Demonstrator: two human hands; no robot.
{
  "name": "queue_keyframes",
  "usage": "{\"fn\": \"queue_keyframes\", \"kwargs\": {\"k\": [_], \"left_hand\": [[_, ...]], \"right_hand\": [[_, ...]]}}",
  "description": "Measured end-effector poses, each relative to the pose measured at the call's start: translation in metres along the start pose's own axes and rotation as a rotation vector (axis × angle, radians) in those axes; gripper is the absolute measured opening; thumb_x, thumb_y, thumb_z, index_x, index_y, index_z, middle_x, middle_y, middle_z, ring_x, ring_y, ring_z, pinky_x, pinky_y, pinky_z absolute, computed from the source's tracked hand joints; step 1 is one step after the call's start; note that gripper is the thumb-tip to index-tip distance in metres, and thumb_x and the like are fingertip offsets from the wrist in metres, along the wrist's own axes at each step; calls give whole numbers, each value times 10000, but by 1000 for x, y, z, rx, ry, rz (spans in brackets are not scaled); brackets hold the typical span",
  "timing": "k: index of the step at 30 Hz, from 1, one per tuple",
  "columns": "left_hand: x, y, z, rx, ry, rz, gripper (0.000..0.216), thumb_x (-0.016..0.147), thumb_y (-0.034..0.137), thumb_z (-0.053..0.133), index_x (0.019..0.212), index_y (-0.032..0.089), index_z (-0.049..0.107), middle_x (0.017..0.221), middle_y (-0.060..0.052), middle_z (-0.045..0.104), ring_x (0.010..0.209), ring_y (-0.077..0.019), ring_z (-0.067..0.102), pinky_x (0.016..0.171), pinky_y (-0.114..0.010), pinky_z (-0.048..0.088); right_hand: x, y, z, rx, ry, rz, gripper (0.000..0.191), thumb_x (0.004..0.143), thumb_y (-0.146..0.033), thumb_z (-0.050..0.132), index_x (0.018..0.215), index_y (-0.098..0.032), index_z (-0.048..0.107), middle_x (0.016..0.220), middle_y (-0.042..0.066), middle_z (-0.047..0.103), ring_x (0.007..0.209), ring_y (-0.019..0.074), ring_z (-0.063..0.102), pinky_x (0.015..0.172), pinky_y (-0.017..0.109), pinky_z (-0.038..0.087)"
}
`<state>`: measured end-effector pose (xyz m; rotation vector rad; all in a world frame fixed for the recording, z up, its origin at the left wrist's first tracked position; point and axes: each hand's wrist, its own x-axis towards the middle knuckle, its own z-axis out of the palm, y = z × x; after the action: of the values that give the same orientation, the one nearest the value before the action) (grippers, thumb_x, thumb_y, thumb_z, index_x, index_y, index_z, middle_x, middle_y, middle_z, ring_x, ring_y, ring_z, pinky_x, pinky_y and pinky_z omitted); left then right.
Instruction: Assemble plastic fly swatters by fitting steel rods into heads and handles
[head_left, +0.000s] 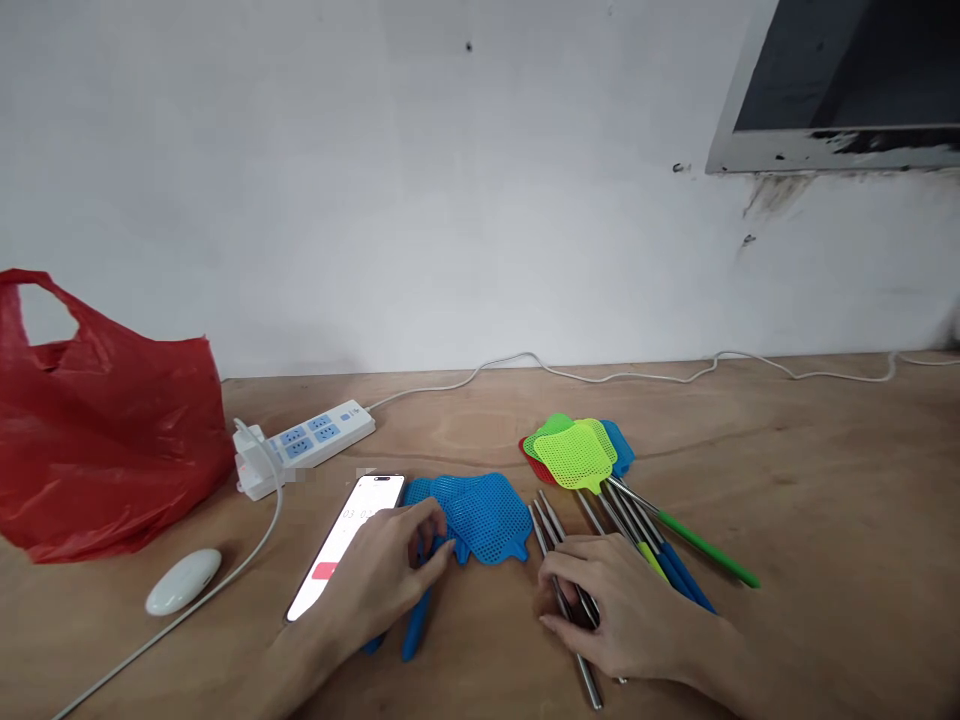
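Observation:
My left hand [386,565] is curled over blue handles, its thumb and fingers closing around one blue handle [416,625]; the hand partly hides where they meet. Just beyond it, several blue mesh fly swatter heads [491,518] overlap on the table. My right hand [619,605] has its fingers bent around a thin metal rod [588,682], among other metal rods [551,515] lying side by side. Farther right lies a fanned pile of fly swatters with a yellow-green head [576,457] on top, metal shafts, and a green handle [709,550] and blue handles [686,578].
A lit phone [379,492] lies beside my left hand. A white power strip [322,437] with a plugged-in charger [259,465], a white oval case [184,582] and a red plastic bag [112,430] are at left. A cable [630,376] runs along the wall [450,200].

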<state>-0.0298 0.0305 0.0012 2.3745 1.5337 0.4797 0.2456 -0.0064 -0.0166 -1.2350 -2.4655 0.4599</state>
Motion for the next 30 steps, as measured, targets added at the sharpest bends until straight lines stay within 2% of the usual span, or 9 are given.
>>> {"fn": "queue_keyframes", "kwargs": {"k": [5,8,9,13,16,21,24,27,30], "left_hand": [[1,8,1,-354,42,11,239,861,433,656,830,215,566,670,31,628,565,-131,548,525,-230,411],[1,11,1,-520,47,-10,281,821,441,719,827,210,559,683,30,624,594,-135,561,561,-237,459],[1,11,1,-578,42,-14,287,808,436,736,825,208,562,683,31,621,610,-138,570,584,-242,474],[1,12,2,-768,-32,-58,281,758,407,781,816,187,615,688,20,630,653,-147,595,628,-255,487],[1,11,4,-847,-98,-80,275,738,407,795,834,174,683,733,-8,675,704,-166,623,664,-273,492],[1,9,5,-908,-162,-70,254,748,406,797,851,181,739,845,-38,728,806,-193,652,749,-303,512],[-2,9,4,-959,-188,-50,307,820,470,741,929,183,741,873,-46,731,819,-191,662,768,-307,517],[-5,12,3,-1031,-270,-74,433,897,576,620,1060,182,698,828,-42,715,682,-167,665,642,-284,524],[-6,17,0,-989,-362,-82,529,931,650,507,1130,187,666,686,9,638,490,-104,556,469,-212,417]], "right_hand": [[1,-2,-1,-14,-21,45,180,766,-337,729,877,-229,636,737,-21,646,692,176,576,618,285,268],[2,-1,0,-13,-11,18,44,791,-214,634,834,-224,625,693,-28,632,624,148,552,579,280,244],[3,0,0,-15,0,9,68,781,-179,607,829,-223,622,677,-33,625,602,141,540,567,280,233],[4,2,1,-17,37,21,180,702,-119,579,843,-221,627,627,-48,592,569,134,508,554,281,215],[5,2,0,78,68,45,201,672,-95,570,827,-207,630,599,-60,552,554,121,483,558,265,251],[10,8,-1,507,240,176,141,724,-126,596,841,-201,614,566,-85,469,493,96,383,518,243,282],[14,14,-3,883,367,280,201,790,-256,667,969,-221,583,589,-80,515,541,115,444,530,237,319],[15,15,-8,1219,411,374,408,774,-386,753,1102,-236,564,642,-59,595,557,119,474,494,221,302],[15,12,-14,1435,416,414,490,736,-391,805,1148,-220,602,673,-37,619,570,111,482,479,208,306]]}}
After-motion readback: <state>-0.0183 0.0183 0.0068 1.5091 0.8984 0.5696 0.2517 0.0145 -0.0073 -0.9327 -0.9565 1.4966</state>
